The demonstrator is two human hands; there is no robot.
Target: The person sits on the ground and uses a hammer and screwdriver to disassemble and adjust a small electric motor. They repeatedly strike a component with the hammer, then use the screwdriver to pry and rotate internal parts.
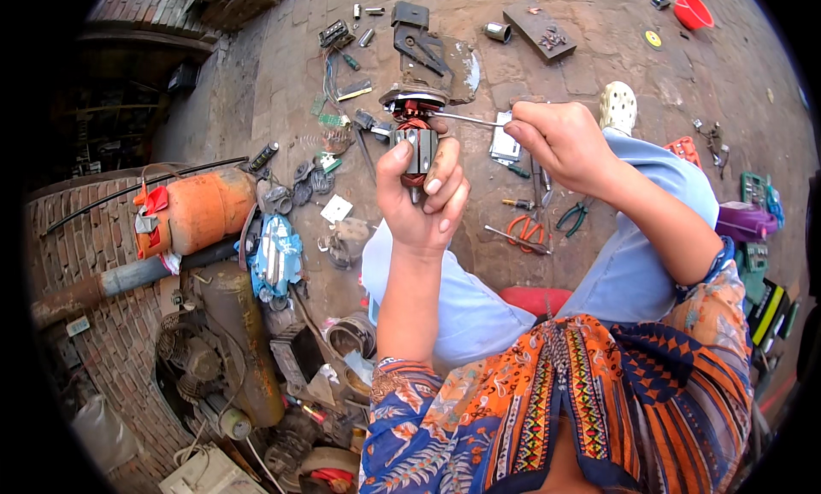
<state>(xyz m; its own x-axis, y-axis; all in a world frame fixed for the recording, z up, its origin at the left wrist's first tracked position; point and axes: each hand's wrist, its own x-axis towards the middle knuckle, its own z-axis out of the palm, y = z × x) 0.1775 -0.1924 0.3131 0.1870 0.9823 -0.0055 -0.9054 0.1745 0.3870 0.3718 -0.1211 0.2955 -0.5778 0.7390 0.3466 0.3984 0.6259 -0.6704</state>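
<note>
My left hand (423,207) is closed round a motor armature (415,143) with a dark slotted core and copper windings, its shaft end pointing toward me. Its far end meets the round metal rim (415,94) of a dark metal piece on the ground. From the right, my right hand (560,143) grips a thin metal rod (469,118) like a screwdriver shaft; the fist hides its handle. The rod's tip reaches the copper part at the armature's far end; whether it touches, I cannot tell.
Orange-handled pliers (525,230) and green-handled pliers (573,218) lie before my knees. A metal block (539,32) and a red bowl (693,9) are farther off. An orange gas cylinder (209,205) and a fan-like machine (201,357) stand at left; a purple case (747,222) lies right.
</note>
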